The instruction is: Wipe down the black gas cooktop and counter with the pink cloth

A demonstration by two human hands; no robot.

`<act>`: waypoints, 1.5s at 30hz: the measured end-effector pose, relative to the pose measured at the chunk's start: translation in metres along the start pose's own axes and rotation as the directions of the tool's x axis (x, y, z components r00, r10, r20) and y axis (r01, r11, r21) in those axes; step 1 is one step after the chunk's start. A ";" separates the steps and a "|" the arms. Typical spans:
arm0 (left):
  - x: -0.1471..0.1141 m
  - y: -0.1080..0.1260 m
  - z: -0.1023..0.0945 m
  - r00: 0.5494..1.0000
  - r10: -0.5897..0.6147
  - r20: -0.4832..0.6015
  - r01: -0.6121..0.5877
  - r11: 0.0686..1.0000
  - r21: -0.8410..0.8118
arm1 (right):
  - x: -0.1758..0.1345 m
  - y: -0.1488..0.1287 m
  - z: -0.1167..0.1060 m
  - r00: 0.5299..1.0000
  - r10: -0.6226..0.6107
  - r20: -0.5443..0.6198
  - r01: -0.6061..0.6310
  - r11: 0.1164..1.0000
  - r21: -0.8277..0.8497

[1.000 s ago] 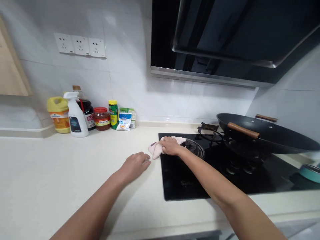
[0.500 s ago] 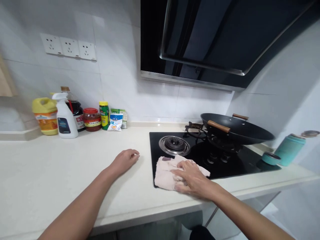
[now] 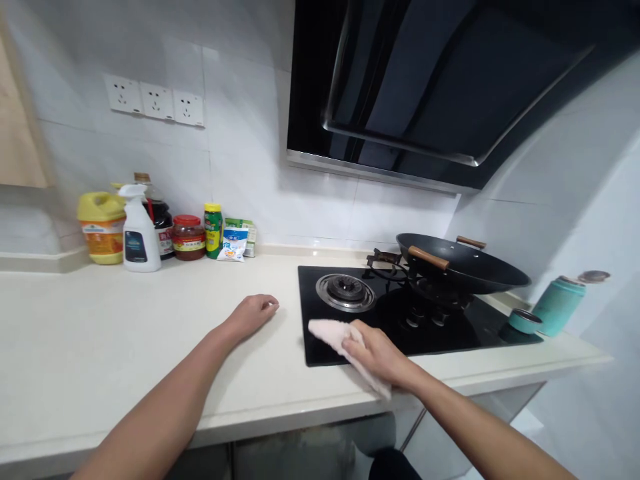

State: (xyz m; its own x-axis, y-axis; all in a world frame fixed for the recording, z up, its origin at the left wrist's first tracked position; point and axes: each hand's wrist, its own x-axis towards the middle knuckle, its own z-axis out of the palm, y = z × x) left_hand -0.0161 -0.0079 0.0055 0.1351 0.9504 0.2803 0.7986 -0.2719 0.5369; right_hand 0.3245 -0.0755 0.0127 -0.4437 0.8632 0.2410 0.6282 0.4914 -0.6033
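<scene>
My right hand (image 3: 376,352) is closed on a pale pink cloth (image 3: 330,331) above the front left part of the black glass gas stove (image 3: 395,337). One end of the cloth sticks out to the left, and the rest hangs below the hand over the counter's front edge. Most of the stove surface under it now shows. My left hand (image 3: 253,315) rests on the white countertop (image 3: 165,320), left of the stove. Its fingers are loosely bent, with nothing visible in them. The bare left burner (image 3: 346,292) lies just behind the cloth.
A black wok (image 3: 465,263) with wooden handles sits on the right burner. A teal flask (image 3: 559,305) and its cup (image 3: 525,321) stand at the right. Along the wall are a spray bottle (image 3: 141,233), a yellow jug (image 3: 101,230), jars and packets. A range hood (image 3: 415,87) overhangs the stove.
The cloth lay spread on the stove under my flat right hand; now it is gathered in that hand and lifted. My left hand stays in place. The view has shifted slightly.
</scene>
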 end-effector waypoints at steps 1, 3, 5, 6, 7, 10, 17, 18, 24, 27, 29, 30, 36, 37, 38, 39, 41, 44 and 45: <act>0.001 -0.001 0.000 1.000 0.001 0.002 -0.001 1.000 0.004 | 0.008 -0.003 -0.002 0.999 0.031 -0.019 -0.027 0.986 0.163; 0.001 -0.003 0.000 1.000 0.005 0.005 -0.005 1.000 0.012 | 0.021 0.000 -0.008 0.995 0.102 -0.002 -0.090 0.885 0.456; 0.001 -0.003 0.000 1.000 0.008 0.003 -0.008 1.000 0.016 | 0.028 0.016 -0.019 0.984 0.156 0.083 -0.175 0.794 0.583; 0.001 -0.003 0.000 1.000 0.009 0.001 -0.009 1.000 0.017 | 0.029 0.028 -0.027 0.980 0.169 0.104 -0.198 0.802 0.564; 0.001 -0.003 0.000 1.000 0.008 0.000 -0.008 1.000 0.015 | 0.028 0.042 -0.035 0.979 0.183 0.085 -0.202 0.846 0.493; 0.000 -0.001 0.000 1.000 0.012 0.001 -0.012 1.000 0.003 | 0.018 0.080 -0.063 0.965 0.216 -0.146 -0.199 0.972 0.122; 0.001 0.000 0.002 1.000 0.021 0.013 -0.021 1.000 0.007 | -0.010 0.042 -0.040 0.970 -0.102 -0.219 0.018 0.935 -0.355; 0.000 0.000 0.002 1.000 0.019 0.014 -0.019 1.000 0.015 | -0.010 0.032 -0.027 0.989 -0.094 -0.112 0.042 0.918 -0.393; -0.003 0.007 0.001 0.999 0.017 0.038 -0.018 0.999 0.036 | 0.017 0.019 0.004 0.964 0.201 0.172 -0.089 0.859 -0.504; -0.004 0.012 0.002 0.998 0.029 0.048 -0.030 0.999 0.030 | 0.039 0.016 0.000 0.937 0.186 0.295 -0.025 0.880 -0.474; -0.004 0.013 0.002 0.998 0.038 0.048 -0.039 0.999 0.029 | 0.058 0.006 0.004 0.922 0.137 0.361 0.038 0.898 -0.439; -0.004 0.014 0.002 0.998 0.042 0.047 -0.043 0.999 0.027 | 0.069 0.000 0.009 0.918 0.117 0.379 0.061 0.903 -0.425; -0.001 0.005 0.001 0.998 0.056 0.031 -0.056 0.998 0.022 | 0.114 -0.033 0.044 0.933 0.109 0.342 0.056 0.897 -0.439; 0.000 0.002 0.002 0.998 0.057 0.032 -0.058 0.998 0.023 | 0.111 -0.036 0.046 0.937 0.087 0.337 0.074 0.897 -0.437; 0.002 0.001 0.002 0.998 0.057 0.033 -0.058 0.998 0.023 | 0.104 -0.037 0.046 0.941 0.054 0.334 0.101 0.898 -0.429; 0.003 -0.001 0.003 0.998 0.056 0.034 -0.057 0.998 0.024 | 0.094 -0.037 0.045 0.943 0.014 0.332 0.133 0.900 -0.416; 0.004 -0.002 0.004 0.998 0.056 0.035 -0.057 0.998 0.030 | 0.066 -0.033 0.040 0.942 -0.065 0.330 0.196 0.903 -0.382; 0.003 -0.002 0.004 0.998 0.053 0.030 -0.054 0.998 0.040 | 0.025 -0.015 0.026 0.955 -0.091 0.282 0.198 0.904 -0.379; 0.001 -0.001 0.004 0.998 0.051 0.029 -0.053 0.998 0.041 | 0.015 -0.006 0.020 0.964 -0.071 0.255 0.171 0.901 -0.398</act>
State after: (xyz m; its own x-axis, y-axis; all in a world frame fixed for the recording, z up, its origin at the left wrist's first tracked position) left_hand -0.0143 -0.0057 0.0019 0.1933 0.9391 0.2840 0.8137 -0.3152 0.4885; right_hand 0.3010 -0.0680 0.0044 -0.6352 0.7681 0.0812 0.7447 0.6369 -0.1996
